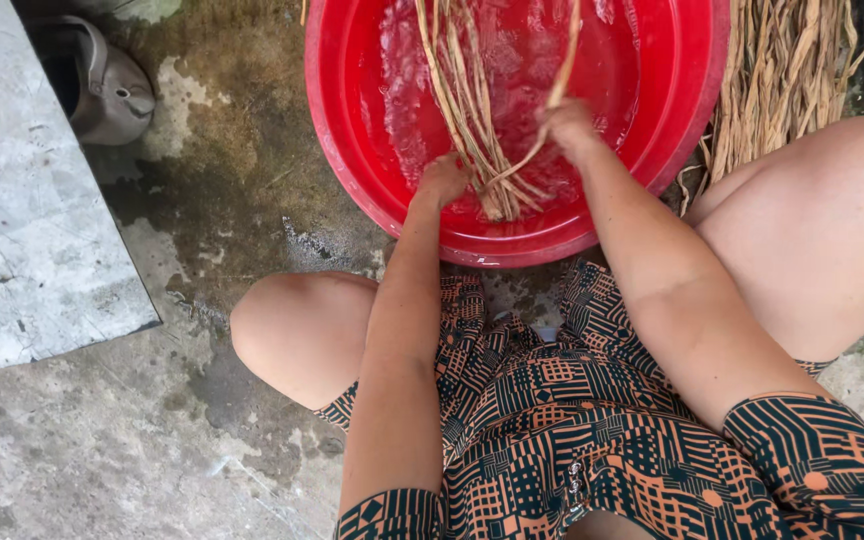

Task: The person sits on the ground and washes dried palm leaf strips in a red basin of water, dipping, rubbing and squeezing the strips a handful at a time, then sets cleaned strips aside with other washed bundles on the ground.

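Washing step: keep the straw bundle (472,130) under the water, rub along the stalks rather than across so they don't snap, and hold the cut ends together. Left hand (442,180) is clenched at the bundle's near end, probably gripping it, though splashing blurs the fingers. Right hand (570,128) grasps a few stalks just right of the bundle. The bundle lies mid-basin in the red basin (352,170), between both hands. More dry straw (792,80) is piled to the far right.

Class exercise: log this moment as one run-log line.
left hand: grips straw bundle | right hand: holds one strand | red basin: holds water | dry straw pile: beside basin
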